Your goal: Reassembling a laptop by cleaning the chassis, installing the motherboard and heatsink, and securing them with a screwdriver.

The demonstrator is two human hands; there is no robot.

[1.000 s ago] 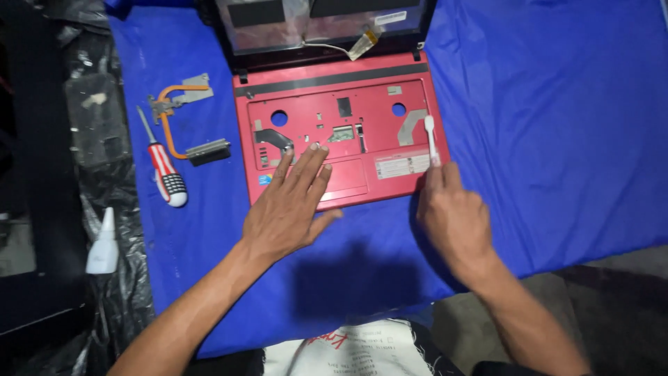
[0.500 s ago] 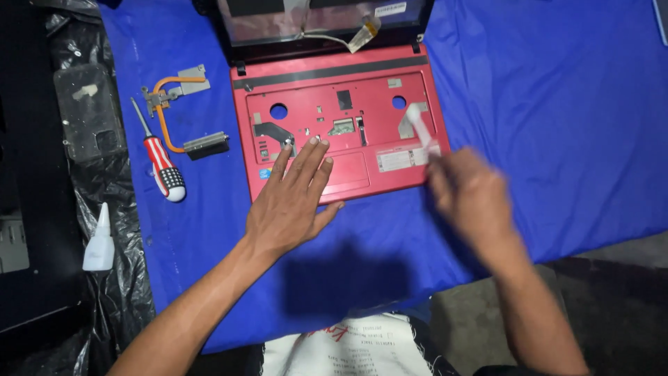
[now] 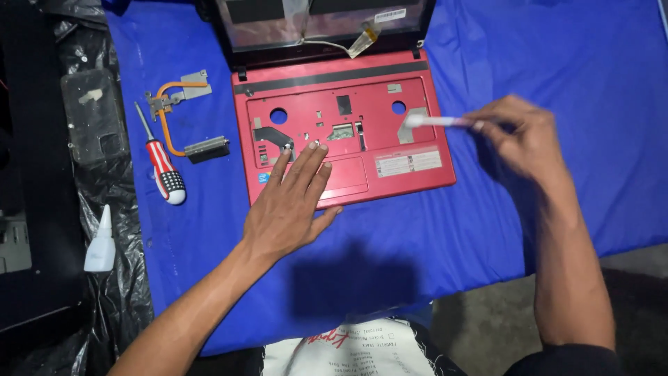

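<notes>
Covering the bench, a blue cloth [image 3: 570, 139] carries a red laptop base [image 3: 417, 177] whose keyboard is already out, so the bare tray with its round holes and cut-outs lies exposed; the screen half [image 3: 320, 21] stands open behind it, a ribbon cable dangling loose. The left hand [image 3: 289, 209] lies flat, fingers spread, pressing the palm rest. The right hand [image 3: 525, 136] pinches a slim white tool [image 3: 431, 121], its tip over the tray's right side near a grey patch. Left of the base, off the machine, rest a copper heat pipe assembly [image 3: 174, 111], a red-and-white screwdriver [image 3: 163, 170] and a small white squeeze bottle [image 3: 101, 244]. Judging by this, disassembly is well advanced, with work on the tray itself unfinished.
</notes>
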